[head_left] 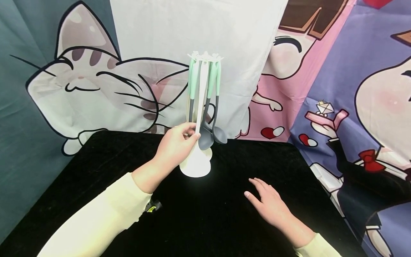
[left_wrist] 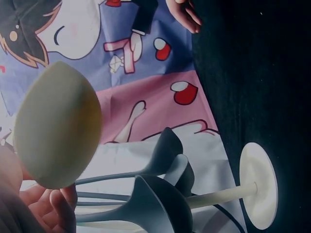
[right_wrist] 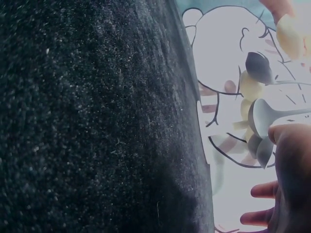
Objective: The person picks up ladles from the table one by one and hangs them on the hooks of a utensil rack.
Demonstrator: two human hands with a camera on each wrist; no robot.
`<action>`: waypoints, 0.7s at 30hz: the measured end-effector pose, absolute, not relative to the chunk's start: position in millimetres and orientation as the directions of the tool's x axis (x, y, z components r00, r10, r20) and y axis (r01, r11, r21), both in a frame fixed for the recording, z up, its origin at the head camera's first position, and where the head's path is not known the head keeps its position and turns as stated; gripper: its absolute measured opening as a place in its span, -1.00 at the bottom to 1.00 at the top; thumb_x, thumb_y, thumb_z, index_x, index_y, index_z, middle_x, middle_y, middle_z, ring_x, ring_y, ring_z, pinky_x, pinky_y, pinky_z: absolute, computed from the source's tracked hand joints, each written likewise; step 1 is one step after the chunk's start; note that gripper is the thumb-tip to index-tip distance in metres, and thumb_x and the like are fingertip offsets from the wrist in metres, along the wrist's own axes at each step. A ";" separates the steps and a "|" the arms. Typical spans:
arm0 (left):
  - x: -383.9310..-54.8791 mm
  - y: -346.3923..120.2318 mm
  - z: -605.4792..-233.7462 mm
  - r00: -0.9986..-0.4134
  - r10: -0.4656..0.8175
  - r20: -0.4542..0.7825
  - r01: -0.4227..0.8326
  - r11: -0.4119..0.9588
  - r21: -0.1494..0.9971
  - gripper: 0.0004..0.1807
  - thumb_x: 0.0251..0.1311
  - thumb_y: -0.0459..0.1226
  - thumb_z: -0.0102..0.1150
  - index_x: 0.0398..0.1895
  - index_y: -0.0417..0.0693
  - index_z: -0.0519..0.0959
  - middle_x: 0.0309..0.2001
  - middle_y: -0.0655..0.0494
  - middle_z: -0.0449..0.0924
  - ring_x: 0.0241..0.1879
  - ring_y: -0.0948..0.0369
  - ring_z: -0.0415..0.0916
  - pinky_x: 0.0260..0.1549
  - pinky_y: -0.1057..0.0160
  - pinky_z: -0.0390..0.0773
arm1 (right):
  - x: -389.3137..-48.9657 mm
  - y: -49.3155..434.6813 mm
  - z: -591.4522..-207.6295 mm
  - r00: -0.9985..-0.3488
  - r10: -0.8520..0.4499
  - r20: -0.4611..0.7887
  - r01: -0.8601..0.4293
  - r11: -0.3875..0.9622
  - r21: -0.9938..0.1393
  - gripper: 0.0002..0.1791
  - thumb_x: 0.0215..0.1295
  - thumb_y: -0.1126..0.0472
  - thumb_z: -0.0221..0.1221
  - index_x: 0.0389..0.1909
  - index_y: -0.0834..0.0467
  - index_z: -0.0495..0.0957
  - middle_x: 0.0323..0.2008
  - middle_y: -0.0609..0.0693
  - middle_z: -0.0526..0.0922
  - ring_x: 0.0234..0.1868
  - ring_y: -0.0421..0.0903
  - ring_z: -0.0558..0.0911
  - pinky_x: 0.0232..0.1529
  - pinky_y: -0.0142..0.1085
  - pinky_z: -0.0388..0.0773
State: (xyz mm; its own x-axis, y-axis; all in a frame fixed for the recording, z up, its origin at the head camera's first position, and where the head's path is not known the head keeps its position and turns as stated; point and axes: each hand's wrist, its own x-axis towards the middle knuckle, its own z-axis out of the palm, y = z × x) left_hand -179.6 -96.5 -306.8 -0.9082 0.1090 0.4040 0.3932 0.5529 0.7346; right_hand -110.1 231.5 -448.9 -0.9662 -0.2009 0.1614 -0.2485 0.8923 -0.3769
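Note:
My left hand (head_left: 178,142) pinches the slim white handle of a white spoon (head_left: 195,165) just above its broad, teardrop-shaped bowl. In the left wrist view the bowl (left_wrist: 58,124) hides part of the fingers. The handle rises in front of a white utensil stand (head_left: 205,57); whether its top end hangs on the stand cannot be told. Around the stand hang utensils with mint-green handles, among them a grey ladle (head_left: 219,135) and a larger grey utensil head (head_left: 206,138). My right hand (head_left: 269,203) hovers at the right over the black cloth, fingers extended, holding nothing.
A black cloth (head_left: 224,221) covers the table. The stand's round white base (left_wrist: 260,187) rests near the table's back edge. Behind it hang printed curtains, with a cartoon cat (head_left: 83,96) on the left and cartoon figures on the right.

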 end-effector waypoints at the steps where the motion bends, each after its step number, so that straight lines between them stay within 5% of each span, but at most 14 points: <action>1: -180.5 -96.7 -307.1 -0.910 0.108 0.400 0.388 0.560 0.732 -0.69 0.27 -0.15 0.24 0.07 0.07 0.65 -0.28 0.25 0.69 -0.34 0.27 0.62 -0.26 0.17 0.53 | -110.1 231.8 -448.9 -0.966 -0.201 0.162 -0.249 0.892 -0.378 -0.33 0.46 -0.24 0.01 0.38 0.13 0.39 0.38 0.19 0.35 0.41 0.19 0.29 0.37 0.22 0.09; 21: -203.0 -89.0 -310.6 -0.923 0.159 0.352 0.357 0.695 0.624 -0.79 0.29 -0.08 0.27 -0.09 0.09 0.69 -0.25 0.26 0.73 -0.17 0.23 0.64 -0.17 0.13 0.55 | -108.7 233.4 -449.6 -0.968 -0.195 0.155 -0.241 0.889 -0.390 -0.30 0.45 -0.27 -0.01 0.37 0.14 0.39 0.37 0.20 0.37 0.41 0.19 0.30 0.36 0.23 0.11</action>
State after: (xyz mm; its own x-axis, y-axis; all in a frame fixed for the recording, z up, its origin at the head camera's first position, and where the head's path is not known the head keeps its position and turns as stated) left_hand -203.0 -89.0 -310.6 -0.9226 0.1589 0.3516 0.3574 0.6952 0.6237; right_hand -108.7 233.4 -449.6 -0.9685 -0.1951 0.1548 -0.2414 0.8885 -0.3902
